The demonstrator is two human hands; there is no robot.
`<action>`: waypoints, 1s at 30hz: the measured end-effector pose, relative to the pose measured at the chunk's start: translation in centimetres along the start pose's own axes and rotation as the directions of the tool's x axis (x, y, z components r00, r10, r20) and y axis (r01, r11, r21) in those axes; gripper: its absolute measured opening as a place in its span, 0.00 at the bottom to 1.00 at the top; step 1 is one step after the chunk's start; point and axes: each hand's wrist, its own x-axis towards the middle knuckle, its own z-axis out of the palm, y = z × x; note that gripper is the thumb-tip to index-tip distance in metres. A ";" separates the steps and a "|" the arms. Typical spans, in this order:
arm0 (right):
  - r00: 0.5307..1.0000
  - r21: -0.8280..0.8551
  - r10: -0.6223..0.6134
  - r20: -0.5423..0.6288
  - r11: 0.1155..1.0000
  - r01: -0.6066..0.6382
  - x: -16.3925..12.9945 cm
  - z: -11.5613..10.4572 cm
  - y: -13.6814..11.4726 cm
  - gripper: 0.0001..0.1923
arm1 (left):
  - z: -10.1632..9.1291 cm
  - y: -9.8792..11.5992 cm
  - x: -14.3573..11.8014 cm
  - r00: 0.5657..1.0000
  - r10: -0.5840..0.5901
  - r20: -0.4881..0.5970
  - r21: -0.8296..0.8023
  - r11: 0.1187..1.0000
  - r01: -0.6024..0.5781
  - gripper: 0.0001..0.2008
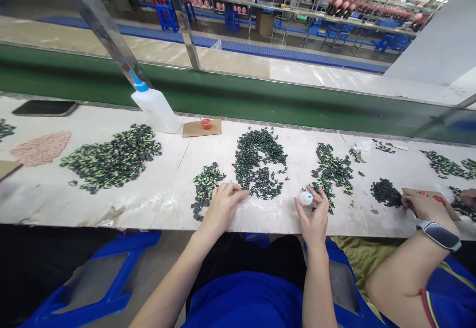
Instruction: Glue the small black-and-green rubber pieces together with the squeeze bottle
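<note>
The right hand [314, 215] grasps the blue-tipped white bottle [306, 198], right of the dark pellet pile [256, 144]; the left hand [224, 202] adjoins its lower-left edge, pinch indeterminable.

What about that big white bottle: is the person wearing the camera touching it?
No, the big bottle is at the back of the table, apart from the left hand and the right hand.

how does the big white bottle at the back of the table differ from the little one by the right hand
Size: the large bottle is far bigger than the small bottle.
Place: the large bottle stands on the table, untouched; the small bottle is between the fingers of the right hand.
Shared: both are white with blue at the top.
</note>
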 end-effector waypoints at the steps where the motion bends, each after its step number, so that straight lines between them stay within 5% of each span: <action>1: 0.999 0.077 0.034 0.034 0.996 -0.036 -0.1 0.0 -0.3 0.14 | 0.0 0.3 -0.1 1.000 0.021 0.004 -0.042 0.999 -0.020 0.12; 6: 0.960 0.334 0.199 0.195 0.907 -0.256 -1.1 0.5 -1.9 0.16 | 0.6 1.7 -0.6 0.997 0.008 0.075 -0.255 0.967 0.011 0.07; 12: 0.967 0.445 0.145 0.208 0.866 -0.226 -1.2 1.1 -3.0 0.15 | 1.2 1.7 -1.2 0.997 -0.075 0.023 -0.223 0.972 0.079 0.05; 21: 0.966 0.272 0.257 -0.004 0.930 -0.246 -1.9 3.3 -5.0 0.17 | 1.5 2.1 -1.3 0.989 -0.136 -0.065 -0.223 0.968 0.118 0.07; 30: 0.999 0.111 0.045 0.016 0.993 -0.047 -1.9 4.2 -5.7 0.15 | 2.0 2.2 -1.7 0.981 -0.148 -0.127 -0.203 0.972 0.120 0.04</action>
